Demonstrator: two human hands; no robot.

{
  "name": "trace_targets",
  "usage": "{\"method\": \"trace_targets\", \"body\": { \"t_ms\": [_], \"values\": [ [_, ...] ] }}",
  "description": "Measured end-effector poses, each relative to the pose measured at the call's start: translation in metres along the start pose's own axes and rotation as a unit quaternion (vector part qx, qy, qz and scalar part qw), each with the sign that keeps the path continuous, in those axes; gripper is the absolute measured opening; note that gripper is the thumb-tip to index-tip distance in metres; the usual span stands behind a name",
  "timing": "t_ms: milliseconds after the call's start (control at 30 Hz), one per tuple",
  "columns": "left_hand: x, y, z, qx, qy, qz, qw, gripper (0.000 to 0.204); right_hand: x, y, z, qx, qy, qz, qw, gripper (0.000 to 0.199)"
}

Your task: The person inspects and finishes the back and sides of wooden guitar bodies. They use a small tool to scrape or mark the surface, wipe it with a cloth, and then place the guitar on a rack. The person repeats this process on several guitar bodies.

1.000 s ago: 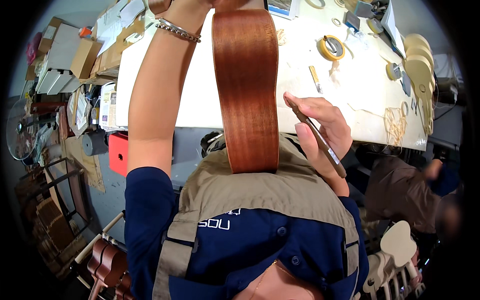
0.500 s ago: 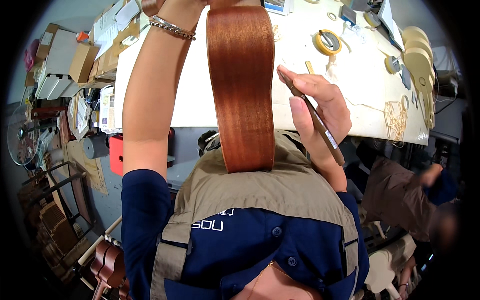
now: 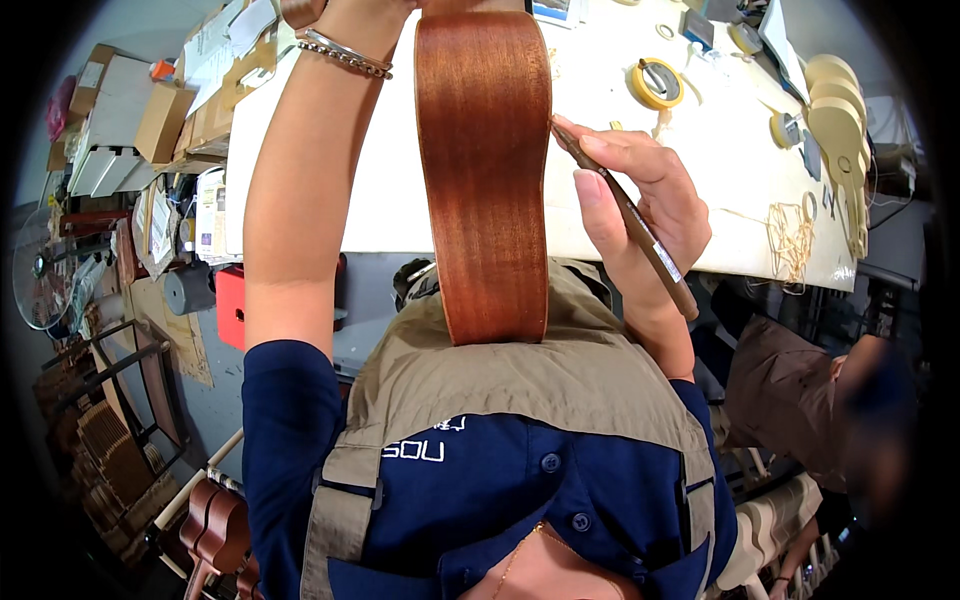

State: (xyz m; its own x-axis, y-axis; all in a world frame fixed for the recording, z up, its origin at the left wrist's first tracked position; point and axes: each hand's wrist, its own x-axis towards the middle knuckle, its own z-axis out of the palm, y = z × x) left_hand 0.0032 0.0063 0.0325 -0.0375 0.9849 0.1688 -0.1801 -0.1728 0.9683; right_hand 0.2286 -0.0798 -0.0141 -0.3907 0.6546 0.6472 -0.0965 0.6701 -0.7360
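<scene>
A reddish-brown wooden ukulele body (image 3: 485, 190) stands on edge in front of me, its curved side facing up and its near end against my apron. In my right hand (image 3: 655, 200) is a slim brown marker pen (image 3: 640, 232), pinched between thumb and fingers. The pen's tip is at the right rim of the body, touching or almost touching it. My left arm reaches past the body's far left; of my left hand (image 3: 462, 6) only a bit shows at the top edge, by the far end of the body, and its fingers are hidden.
Under the work is a white table (image 3: 390, 215). On its right lie a yellow tape roll (image 3: 657, 84), rubber bands (image 3: 792, 240) and pale unfinished ukulele bodies (image 3: 838, 125). Cardboard boxes (image 3: 165, 120) are at the left. Another person (image 3: 790, 385) is at the lower right.
The pen's tip has moved slightly farther away along the right rim and closer to it. My left arm and the ukulele body stay nearly still. The other person has shifted.
</scene>
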Motion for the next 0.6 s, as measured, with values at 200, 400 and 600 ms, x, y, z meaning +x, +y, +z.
{"method": "trace_targets", "body": {
  "t_ms": [200, 400, 600],
  "values": [
    [0.0027, -0.0032, -0.0033, 0.049, -0.004, 0.03, 0.998, 0.036, 0.0011, 0.0021, 0.0005, -0.011, 0.002, -0.016, 1.0, 0.019],
    [0.0038, -0.005, -0.0025, 0.055, 0.003, 0.034, 0.998, 0.037, -0.0011, 0.0012, -0.0007, -0.016, -0.006, -0.002, 1.0, 0.018],
    [0.0016, -0.0023, -0.0029, 0.046, -0.003, 0.008, 0.999, 0.037, 0.0021, 0.0041, 0.0015, 0.0, 0.005, -0.01, 1.0, 0.017]
  ]
}}
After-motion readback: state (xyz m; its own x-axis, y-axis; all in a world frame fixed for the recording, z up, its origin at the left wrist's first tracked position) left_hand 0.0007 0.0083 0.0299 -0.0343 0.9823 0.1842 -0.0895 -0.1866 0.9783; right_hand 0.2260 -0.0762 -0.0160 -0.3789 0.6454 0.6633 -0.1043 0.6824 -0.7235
